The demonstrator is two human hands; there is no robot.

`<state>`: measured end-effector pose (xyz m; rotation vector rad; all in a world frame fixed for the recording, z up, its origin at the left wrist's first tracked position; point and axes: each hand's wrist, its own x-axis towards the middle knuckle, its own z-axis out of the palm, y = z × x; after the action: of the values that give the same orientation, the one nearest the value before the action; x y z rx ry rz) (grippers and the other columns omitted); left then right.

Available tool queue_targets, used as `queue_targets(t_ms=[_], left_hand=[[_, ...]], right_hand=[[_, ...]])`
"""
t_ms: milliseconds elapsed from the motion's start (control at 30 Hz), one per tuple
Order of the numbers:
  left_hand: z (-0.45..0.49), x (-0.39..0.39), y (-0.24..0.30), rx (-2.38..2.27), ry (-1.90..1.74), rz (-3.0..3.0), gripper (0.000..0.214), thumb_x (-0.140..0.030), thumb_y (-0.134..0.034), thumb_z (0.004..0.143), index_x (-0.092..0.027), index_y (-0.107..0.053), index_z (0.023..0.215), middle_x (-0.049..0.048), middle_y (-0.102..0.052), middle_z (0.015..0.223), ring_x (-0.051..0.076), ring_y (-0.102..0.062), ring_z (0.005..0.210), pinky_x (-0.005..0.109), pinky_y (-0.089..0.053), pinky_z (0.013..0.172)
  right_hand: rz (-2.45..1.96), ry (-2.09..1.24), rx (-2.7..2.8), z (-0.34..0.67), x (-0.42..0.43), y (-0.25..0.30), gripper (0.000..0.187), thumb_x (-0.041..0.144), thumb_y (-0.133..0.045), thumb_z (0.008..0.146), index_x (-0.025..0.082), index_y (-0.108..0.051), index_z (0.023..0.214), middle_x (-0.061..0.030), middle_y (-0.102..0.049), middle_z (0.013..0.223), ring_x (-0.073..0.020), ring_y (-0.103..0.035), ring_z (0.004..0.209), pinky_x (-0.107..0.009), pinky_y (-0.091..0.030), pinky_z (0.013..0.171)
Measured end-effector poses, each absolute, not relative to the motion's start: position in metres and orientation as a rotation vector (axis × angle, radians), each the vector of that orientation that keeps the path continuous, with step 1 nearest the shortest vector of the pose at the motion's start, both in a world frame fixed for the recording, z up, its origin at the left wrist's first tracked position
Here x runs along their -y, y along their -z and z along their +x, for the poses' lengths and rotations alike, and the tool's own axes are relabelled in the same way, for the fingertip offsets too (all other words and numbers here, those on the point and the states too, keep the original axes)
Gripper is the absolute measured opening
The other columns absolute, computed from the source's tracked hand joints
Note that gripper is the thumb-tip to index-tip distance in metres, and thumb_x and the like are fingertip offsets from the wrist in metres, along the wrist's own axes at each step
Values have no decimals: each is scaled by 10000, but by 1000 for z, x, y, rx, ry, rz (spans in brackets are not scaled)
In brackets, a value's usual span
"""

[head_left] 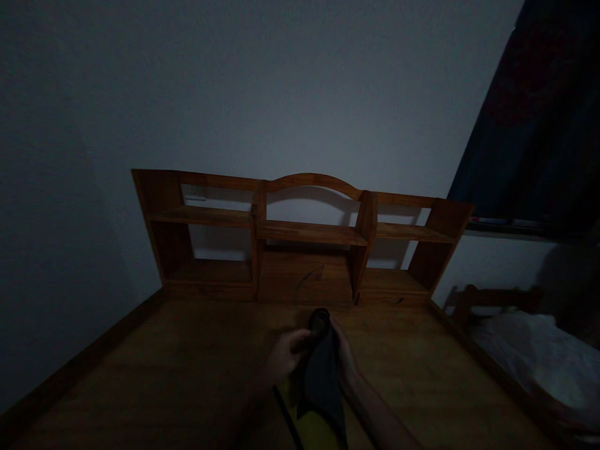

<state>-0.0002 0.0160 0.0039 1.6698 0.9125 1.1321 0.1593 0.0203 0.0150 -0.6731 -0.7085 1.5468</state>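
Observation:
In dim light, a grey and yellow-green cloth item (pixel 323 381) with a dark ring-like end hangs between my hands above the wooden surface. I cannot make out its kind. My left hand (pixel 282 357) is closed at its left side just below the dark end, thumb and fingers pinching there. Along the right edge, my right hand (pixel 345 359) grips the grey cloth, its fingers partly hidden behind it. A dark strip (pixel 287 415) runs down the left side of the yellow-green part, which continues past the bottom of the view.
A wooden shelf unit (pixel 312 233) with several compartments stands at the back of the wooden surface (pixel 187 369), against a pale wall (pixel 300 87). At right are a dark curtain (pixel 534 112) and a whitish plastic-looking heap (pixel 539 350) beside a wooden frame (pixel 506 296).

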Motion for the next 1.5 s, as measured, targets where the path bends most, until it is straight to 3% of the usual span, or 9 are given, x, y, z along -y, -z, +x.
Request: queue_targets(t_ms=[133,300,433,700,933,1067,1267,1367,1500], left_hand=[[-1,-14,-17,-760,-1100,1467,356,-251,-730,704,-164,-701,1048,101,-706,1103,250,-648,1027,333,-489,912],[-3,-15,-19,-793,-1147,1257,338,-361,-744,728,-161,-722,998,90,-719,1060,244,-646,995,314,-474,894],[-5,-18,-16,-717,-1128,1082,388,-353,-777,697,-158,-716,1027,93,-721,1041,233,-656,945,308,-485,848],[-2,-22,-7,-601,-1218,1132,345,-293,-727,736,-164,-721,1055,91,-693,1139,270,-608,1070,344,-440,958],[-3,-30,11,-604,-1223,1033,319,-289,-734,730,-207,-734,1039,61,-707,1127,255,-633,1045,303,-464,918],[-3,-29,12,-626,-1166,985,328,-327,-718,764,-201,-719,1067,75,-704,1132,236,-640,1041,317,-461,935],[-5,-25,7,-709,-1148,1137,329,-347,-726,760,-189,-730,1048,93,-701,1138,255,-611,1097,347,-415,1000],[-5,-24,5,-699,-1143,1124,336,-346,-720,765,-176,-725,1055,99,-703,1128,256,-621,1071,353,-428,982],[-3,-23,3,-631,-1163,1075,327,-327,-717,772,-158,-723,1051,99,-707,1099,228,-629,1030,315,-437,953]], right_hand=[[-785,-1303,960,160,-16,-23,334,441,-675,798,250,-658,1071,3,-685,1084,-207,-591,1059,-310,-423,959],[-884,-1082,1280,160,-5,-28,353,424,-640,841,283,-611,1164,-16,-633,1203,-241,-543,1158,-384,-369,1043],[-874,-809,1544,160,5,-34,396,367,-599,883,308,-553,1271,-28,-565,1312,-241,-482,1241,-405,-333,1090],[-811,-459,1980,168,13,-53,395,286,-520,928,350,-525,1318,-3,-458,1436,-249,-335,1364,-474,-247,1145],[-790,-645,1903,166,8,-50,380,350,-520,930,352,-534,1310,5,-439,1453,-242,-315,1379,-475,-204,1160],[-865,-901,1571,166,-4,-36,399,441,-583,885,321,-574,1266,-22,-539,1359,-233,-434,1297,-421,-261,1136],[-789,-1420,1083,166,-25,-9,403,506,-642,816,226,-665,1104,-57,-673,1156,-256,-596,1111,-434,-408,1020],[-819,-1393,1078,166,-23,-5,413,489,-657,807,247,-653,1141,-55,-648,1206,-267,-550,1177,-453,-391,1040],[-937,-1013,1324,169,-13,-12,398,463,-623,845,309,-621,1212,-32,-563,1307,-250,-437,1284,-433,-285,1128]])
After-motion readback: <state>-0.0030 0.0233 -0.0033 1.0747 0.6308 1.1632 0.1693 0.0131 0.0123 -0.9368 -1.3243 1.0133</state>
